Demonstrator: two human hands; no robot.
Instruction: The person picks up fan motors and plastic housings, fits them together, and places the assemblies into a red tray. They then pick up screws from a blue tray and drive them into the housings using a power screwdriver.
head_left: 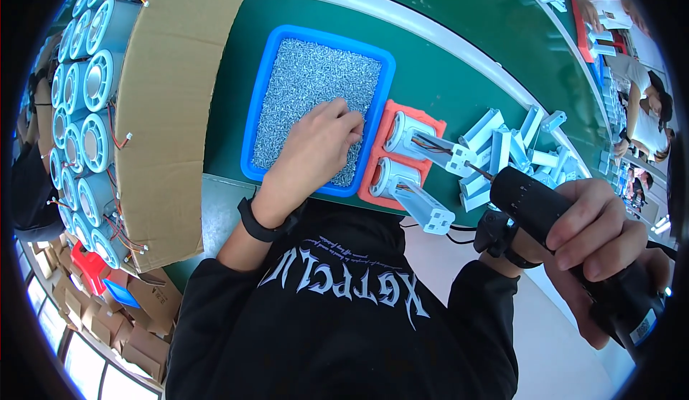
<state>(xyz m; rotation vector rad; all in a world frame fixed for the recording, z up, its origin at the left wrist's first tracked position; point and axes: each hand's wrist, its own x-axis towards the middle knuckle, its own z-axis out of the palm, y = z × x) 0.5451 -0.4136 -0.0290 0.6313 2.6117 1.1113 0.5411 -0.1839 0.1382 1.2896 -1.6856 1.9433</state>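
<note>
My left hand (316,145) is over a blue tray (267,77) filled with small silver screws (319,66). Its fingers are curled together at the tips, and whatever they pinch is hidden. In my right hand (599,231) is a black electric screwdriver (530,198), its bit pointing left. The bit's tip appears to meet the end of a pale blue handle-shaped part (451,157); whether it sits on a screw cannot be made out. That part, with wires inside, and a second similar one (425,208) rest in an orange-red fixture (379,131) beside the tray.
Loose pale blue plastic pieces (499,149) are piled right of the fixture on the green table (430,63). At the left, a cardboard sheet (169,113) borders stacked round housings (93,81) with dangling wires. Other people work at the far right.
</note>
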